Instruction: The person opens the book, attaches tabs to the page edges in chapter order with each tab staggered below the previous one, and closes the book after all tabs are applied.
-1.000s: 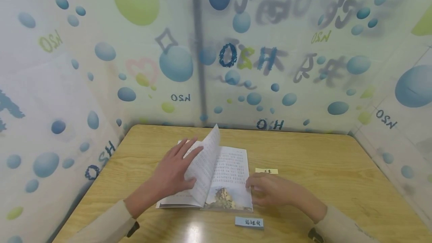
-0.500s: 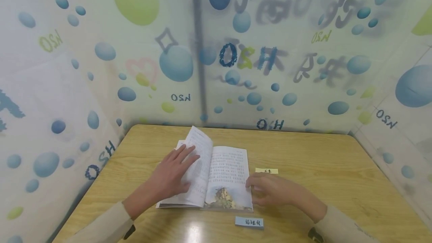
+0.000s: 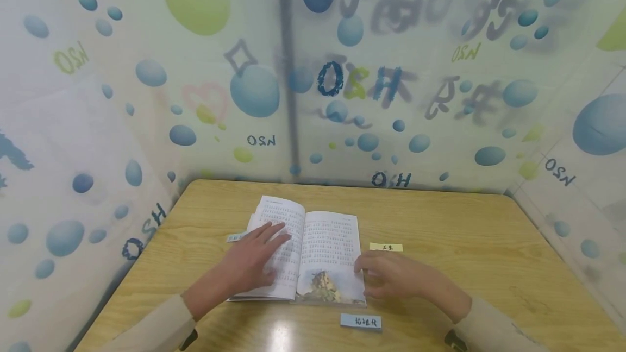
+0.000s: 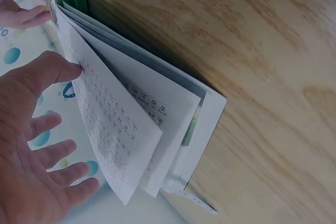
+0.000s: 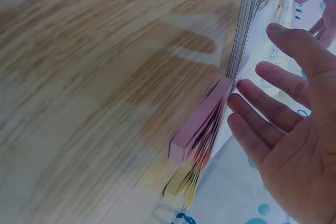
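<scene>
An open book (image 3: 330, 240) lies on the wooden table, printed text on both pages and a coloured picture low on the right page. My left hand (image 3: 251, 259) is over the left page with fingers spread and nothing gripped. In the left wrist view its thumb tip meets a page (image 4: 107, 108) that stands slightly raised from those beneath. My right hand (image 3: 393, 273) is at the book's right edge, fingers loosely bent. Seen from the right wrist, its fingertips are beside the book's edge and a pink sticky note pad (image 5: 197, 124), which is hidden in the head view.
A blue sticky note pad (image 3: 361, 322) with handwriting lies in front of the book. Behind my right hand is a yellow pad (image 3: 386, 247). A pale blue note (image 3: 236, 237) shows at the book's left edge. Patterned curtains (image 3: 342, 124) surround the wooden table (image 3: 440, 221).
The raised page has swung left and come down onto the left side under my left hand, which moved slightly lower. The pale blue note at left has come into view. My right hand stays nearly still.
</scene>
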`<state>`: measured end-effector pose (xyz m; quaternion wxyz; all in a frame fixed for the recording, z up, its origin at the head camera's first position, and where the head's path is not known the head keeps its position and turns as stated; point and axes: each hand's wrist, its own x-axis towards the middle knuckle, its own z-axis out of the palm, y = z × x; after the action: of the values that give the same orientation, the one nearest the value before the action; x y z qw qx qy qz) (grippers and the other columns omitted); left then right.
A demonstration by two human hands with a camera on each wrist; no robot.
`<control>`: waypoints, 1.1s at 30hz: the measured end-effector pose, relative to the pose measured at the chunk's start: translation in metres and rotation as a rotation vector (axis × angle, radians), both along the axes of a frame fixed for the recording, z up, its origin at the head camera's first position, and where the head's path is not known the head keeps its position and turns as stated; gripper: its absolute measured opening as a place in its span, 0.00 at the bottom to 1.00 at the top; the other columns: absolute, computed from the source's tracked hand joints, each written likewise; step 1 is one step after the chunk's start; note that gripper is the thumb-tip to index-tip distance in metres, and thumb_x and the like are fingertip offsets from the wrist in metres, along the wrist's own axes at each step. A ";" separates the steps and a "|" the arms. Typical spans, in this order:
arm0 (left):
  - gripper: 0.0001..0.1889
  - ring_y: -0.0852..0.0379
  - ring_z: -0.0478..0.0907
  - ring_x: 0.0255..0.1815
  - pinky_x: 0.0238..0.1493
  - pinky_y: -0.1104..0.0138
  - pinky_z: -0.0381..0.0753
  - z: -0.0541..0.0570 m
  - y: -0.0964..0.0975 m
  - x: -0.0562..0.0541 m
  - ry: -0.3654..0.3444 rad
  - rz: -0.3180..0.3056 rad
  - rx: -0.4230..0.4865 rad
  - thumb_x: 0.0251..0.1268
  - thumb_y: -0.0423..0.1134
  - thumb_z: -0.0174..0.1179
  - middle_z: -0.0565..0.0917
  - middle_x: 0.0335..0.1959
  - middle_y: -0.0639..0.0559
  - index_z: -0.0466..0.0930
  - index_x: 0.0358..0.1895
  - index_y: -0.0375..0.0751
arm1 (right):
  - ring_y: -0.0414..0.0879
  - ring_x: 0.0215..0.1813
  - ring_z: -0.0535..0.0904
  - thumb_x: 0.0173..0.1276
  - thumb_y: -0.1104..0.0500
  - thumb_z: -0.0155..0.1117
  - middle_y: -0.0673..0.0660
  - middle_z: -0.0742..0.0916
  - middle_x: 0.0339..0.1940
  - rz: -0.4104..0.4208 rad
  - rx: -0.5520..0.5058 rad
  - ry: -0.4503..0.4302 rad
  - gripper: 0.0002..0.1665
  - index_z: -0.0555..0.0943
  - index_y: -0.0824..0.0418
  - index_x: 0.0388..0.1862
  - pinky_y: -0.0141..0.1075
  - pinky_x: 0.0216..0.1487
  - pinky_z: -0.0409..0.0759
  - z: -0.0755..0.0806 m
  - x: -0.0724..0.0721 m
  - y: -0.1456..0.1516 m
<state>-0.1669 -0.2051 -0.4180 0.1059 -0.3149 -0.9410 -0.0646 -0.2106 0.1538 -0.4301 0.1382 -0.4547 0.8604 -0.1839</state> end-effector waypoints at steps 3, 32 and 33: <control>0.39 0.32 0.69 0.67 0.66 0.46 0.70 -0.001 0.001 0.002 -0.024 -0.007 -0.001 0.49 0.41 0.78 0.71 0.69 0.35 0.73 0.67 0.36 | 0.40 0.55 0.78 0.66 0.55 0.73 0.48 0.83 0.57 0.010 -0.005 0.000 0.19 0.82 0.54 0.54 0.38 0.59 0.78 0.001 0.001 -0.001; 0.20 0.33 0.69 0.69 0.68 0.46 0.67 -0.011 0.022 0.004 -0.162 -0.113 0.007 0.63 0.33 0.64 0.71 0.70 0.33 0.80 0.60 0.37 | 0.52 0.72 0.69 0.58 0.45 0.78 0.54 0.75 0.71 -0.001 0.039 0.026 0.31 0.82 0.55 0.58 0.47 0.70 0.68 -0.005 0.010 -0.016; 0.19 0.33 0.68 0.69 0.69 0.47 0.66 -0.012 0.023 0.004 -0.170 -0.118 0.001 0.64 0.33 0.63 0.71 0.70 0.33 0.80 0.59 0.37 | 0.52 0.72 0.69 0.58 0.45 0.78 0.54 0.76 0.71 -0.002 0.043 0.023 0.31 0.82 0.55 0.59 0.47 0.70 0.68 -0.005 0.010 -0.016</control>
<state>-0.1632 -0.1820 -0.4298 0.0217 -0.3630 -0.9264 -0.0975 -0.2003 0.1376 -0.4349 0.1377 -0.4528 0.8662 -0.1601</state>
